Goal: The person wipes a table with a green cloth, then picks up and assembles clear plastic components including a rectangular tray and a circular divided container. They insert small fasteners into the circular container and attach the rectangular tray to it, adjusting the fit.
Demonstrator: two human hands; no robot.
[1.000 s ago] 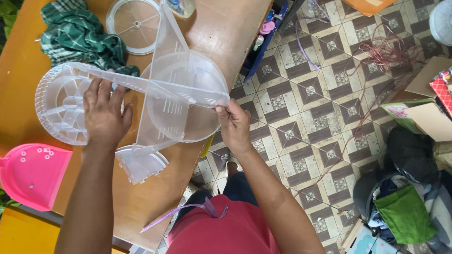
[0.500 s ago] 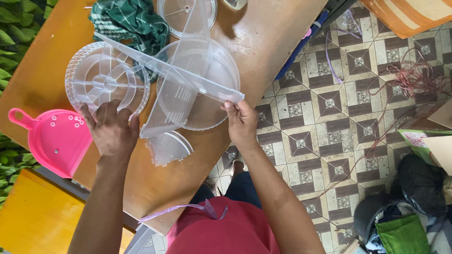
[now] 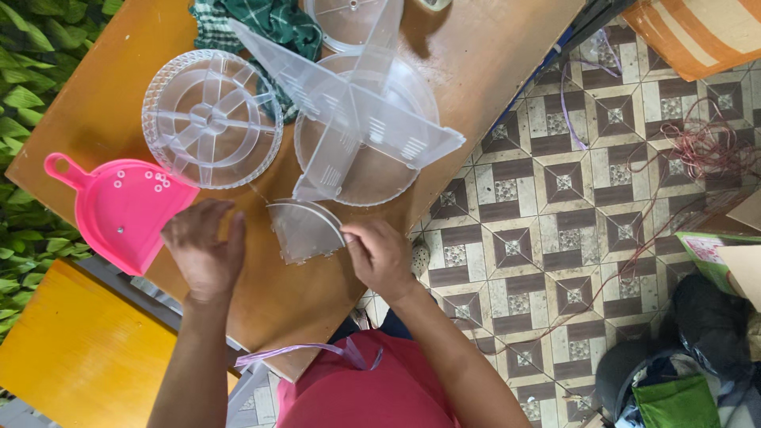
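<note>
Head view: clear divider (image 3: 349,111) cut off above.

Bright, even daylight; soft shadows, mild glare on clear plastic, slight motion blur.

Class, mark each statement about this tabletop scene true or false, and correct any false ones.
1. The right hand touches the quarter-round clear piece. True.
2. The left hand holds the pink dustpan. False: it hovers open beside the dustpan, holding nothing.
3. The cross-shaped clear divider stands on a round clear tray. True.
4. The green checked cloth lies on the tiled floor. False: it lies on the wooden table.
5. The ribbed round dish is stacked on the dustpan. False: it sits beside it on the table.
</note>
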